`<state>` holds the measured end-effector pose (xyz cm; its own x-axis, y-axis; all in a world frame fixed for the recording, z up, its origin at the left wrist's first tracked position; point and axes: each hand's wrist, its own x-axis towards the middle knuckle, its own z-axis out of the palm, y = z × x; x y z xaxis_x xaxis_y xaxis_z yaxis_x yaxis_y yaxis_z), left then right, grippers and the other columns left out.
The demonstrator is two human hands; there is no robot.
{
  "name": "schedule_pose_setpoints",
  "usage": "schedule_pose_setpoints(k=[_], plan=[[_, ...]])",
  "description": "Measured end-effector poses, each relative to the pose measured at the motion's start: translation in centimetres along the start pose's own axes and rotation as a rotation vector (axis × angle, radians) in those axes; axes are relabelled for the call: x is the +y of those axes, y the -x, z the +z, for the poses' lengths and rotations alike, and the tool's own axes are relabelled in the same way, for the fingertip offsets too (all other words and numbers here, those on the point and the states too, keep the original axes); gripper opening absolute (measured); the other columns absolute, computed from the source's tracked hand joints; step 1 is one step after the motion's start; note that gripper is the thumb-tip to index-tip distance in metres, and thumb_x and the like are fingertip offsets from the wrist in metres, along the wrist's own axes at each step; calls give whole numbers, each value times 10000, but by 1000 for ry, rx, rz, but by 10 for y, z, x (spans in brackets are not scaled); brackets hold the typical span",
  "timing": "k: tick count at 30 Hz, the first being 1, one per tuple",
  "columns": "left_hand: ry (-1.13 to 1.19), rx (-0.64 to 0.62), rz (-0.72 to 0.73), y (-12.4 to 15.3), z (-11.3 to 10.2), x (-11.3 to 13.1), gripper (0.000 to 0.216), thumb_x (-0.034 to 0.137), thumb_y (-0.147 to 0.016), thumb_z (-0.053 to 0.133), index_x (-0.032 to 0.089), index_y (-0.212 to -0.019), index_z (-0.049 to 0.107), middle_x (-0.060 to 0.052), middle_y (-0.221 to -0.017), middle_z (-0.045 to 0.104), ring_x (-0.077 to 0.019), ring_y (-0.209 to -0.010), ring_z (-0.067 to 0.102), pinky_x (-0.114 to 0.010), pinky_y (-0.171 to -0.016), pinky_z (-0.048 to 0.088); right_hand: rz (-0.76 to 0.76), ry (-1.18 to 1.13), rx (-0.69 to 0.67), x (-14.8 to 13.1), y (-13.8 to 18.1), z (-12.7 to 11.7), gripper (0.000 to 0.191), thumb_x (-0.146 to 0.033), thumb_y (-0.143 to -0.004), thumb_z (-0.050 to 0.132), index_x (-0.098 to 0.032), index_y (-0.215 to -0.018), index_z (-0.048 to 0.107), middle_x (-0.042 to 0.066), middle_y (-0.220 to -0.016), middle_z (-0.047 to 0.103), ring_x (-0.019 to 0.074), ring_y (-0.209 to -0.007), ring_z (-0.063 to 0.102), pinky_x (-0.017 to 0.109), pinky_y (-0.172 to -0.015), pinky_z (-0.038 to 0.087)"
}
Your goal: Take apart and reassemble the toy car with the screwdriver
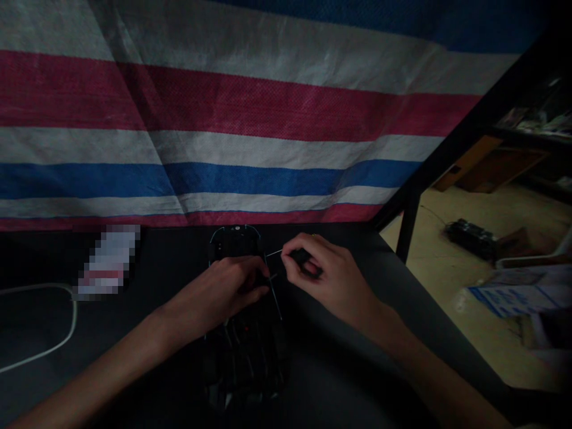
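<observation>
A: What's at the far left?
B: A pale cable (75,316) curving over the worktop (165,262). Just beside it lies a pixelated light item (109,262); if it's a packet, I can't tell what it holds.

A: And the left hand?
B: The left hand (239,280) is over the dark device (248,345), which lies lengthwise on the worktop in front of the person. That grip is curled at the device's right side, close to a thin pale strip (276,301). Whether it pinches something or only steadies the body, I can't tell.

A: The other grip?
B: The right hand (330,268), just right of the device, is clenched around a slim tool (302,256). Its thin shaft points left, toward the device; contact at the tip is too dim to confirm.

A: So which step is this?
B: Close work at the device's right edge, I'd judge. The next move seems to call for a steady left hand and a finely aligned tip, in poor light.

A: Any containers further right?
B: Beyond the worktop, above the floor (447,250), there's a blue-and-white package (513,298); its contents are hidden.
</observation>
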<state>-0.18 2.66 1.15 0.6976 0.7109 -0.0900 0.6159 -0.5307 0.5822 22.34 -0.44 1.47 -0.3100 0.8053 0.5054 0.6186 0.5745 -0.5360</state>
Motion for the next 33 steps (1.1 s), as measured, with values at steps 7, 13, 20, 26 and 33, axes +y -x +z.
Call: schedule_pose_setpoints(k=[7,13,20,26,33], plan=[[-3,-1,-10,1,-2,3,228,320,-1012,592,170,-1170,658,-21,-880,679,-178,-712,622,-320,-677,445,-135,243,-178,-12,-26,-7,98,-216,-1011,516,-214,-1046,608,43,-946,694,219,-924,640,405,-935,501],[15,-7,11,1,-1,0,219,333,-1025,573,172,-1142,665,-25,-900,684,-167,-705,612,-314,-677,450,-92,117,-222,-9,-27,-8,42,-191,-983,534,-223,-1003,552,34,-957,645,206,-966,626,359,-881,511],[3,-15,-29,0,-2,2,230,327,-1015,596,171,-1168,669,-23,-881,683,-182,-730,636,-321,-687,451,-78,109,-261,-5,-28,-13,105,-202,-990,556,-240,-1086,574,38,-1056,674,211,-1045,638,377,-940,524],[-21,-12,-28,-2,-1,1,214,337,-1011,591,166,-1117,665,-34,-892,694,-178,-713,626,-320,-673,446,-120,136,-245,-7,-30,-12,127,-199,-976,576,-230,-1100,580,44,-1052,678,212,-1034,629,375,-953,508],[-13,1,-1,0,2,-4,259,371,-1019,572,183,-1176,656,-35,-902,703,-179,-718,636,-326,-686,463,-161,244,-167,-8,-29,-5,93,-201,-993,566,-215,-1085,564,61,-1053,690,233,-1003,647,432,-992,498]])
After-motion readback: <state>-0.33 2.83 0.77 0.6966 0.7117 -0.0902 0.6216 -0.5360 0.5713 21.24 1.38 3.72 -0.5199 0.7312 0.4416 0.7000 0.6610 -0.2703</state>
